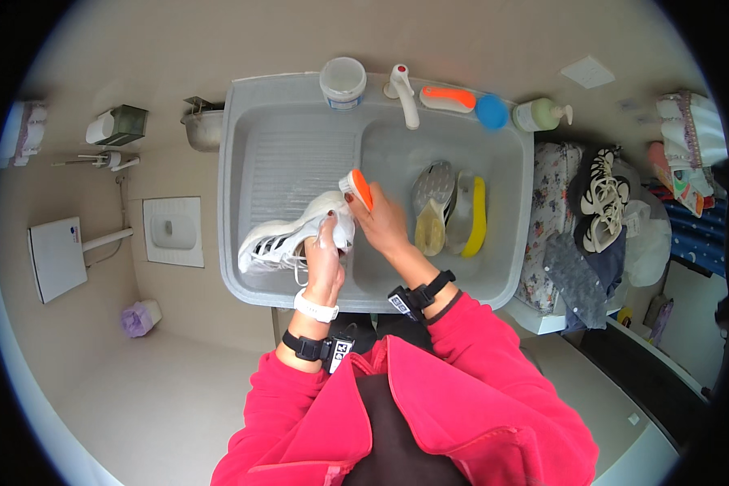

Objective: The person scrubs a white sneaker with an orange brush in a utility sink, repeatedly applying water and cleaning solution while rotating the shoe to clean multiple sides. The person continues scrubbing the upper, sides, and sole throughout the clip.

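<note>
My left hand (324, 258) reaches into the opening of a white sneaker (285, 234) with black stripes and grips it over the ribbed left part of a grey sink (291, 127). The shoe lies on its side, its toe to the left and its lace hanging down. In my right hand (381, 222) is a scrubbing brush (358, 189) with an orange and white back, held at the shoe's heel. Another shoe (432, 206), sole up, lies in the right basin beside a clear item with a yellow edge (475, 215), whose kind I cannot tell.
Along the sink's back edge stand a plastic tub (343, 82), a white faucet (404, 94), an orange-handled brush (448, 99), a blue round item (492, 112) and a pump bottle (540, 115). Black-and-white sneakers (604, 200) rest on things at the right. A squat toilet (173, 232) is at the left.
</note>
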The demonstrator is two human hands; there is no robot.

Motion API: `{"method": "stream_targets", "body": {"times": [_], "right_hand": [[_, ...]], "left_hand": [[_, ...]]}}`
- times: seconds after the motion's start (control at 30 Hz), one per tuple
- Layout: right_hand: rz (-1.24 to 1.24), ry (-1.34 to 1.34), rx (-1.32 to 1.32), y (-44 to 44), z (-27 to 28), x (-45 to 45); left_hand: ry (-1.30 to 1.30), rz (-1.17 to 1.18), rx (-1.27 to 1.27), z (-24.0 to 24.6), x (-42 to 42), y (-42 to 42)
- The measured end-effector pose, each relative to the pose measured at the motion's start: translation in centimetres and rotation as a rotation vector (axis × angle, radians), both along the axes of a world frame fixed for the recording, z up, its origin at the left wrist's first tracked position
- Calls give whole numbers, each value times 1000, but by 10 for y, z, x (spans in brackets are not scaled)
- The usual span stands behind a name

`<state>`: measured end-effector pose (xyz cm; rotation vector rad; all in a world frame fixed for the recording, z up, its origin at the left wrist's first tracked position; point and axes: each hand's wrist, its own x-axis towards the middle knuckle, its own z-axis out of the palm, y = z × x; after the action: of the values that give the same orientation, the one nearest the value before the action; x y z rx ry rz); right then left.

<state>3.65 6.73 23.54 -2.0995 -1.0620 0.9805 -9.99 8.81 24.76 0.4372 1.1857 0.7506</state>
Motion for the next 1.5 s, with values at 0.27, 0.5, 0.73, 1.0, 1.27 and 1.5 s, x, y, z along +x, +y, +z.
{"method": "stream_targets", "body": {"times": [0.27, 0.5, 0.73, 1.0, 1.27, 1.5], "right_hand": [[-260, 414, 156, -11, -79, -29], [-127, 172, -83, -31, -58, -36], [-231, 131, -24, -27, -62, -38], [-243, 291, 9, -31, -81, -25], [-127, 428, 108, -38, -102, -3], [191, 256, 172, -23, -112, 23]], "left_hand": [[286, -456, 228, -71, 0, 32], [529, -662, 404, -93, -9, 34], [685, -716, 472, -96, -7, 37], [531, -841, 288, -90, -3, 45], [567, -1110, 447, -91, -19, 47], [657, -1289, 414, -86, -22, 48]]}}
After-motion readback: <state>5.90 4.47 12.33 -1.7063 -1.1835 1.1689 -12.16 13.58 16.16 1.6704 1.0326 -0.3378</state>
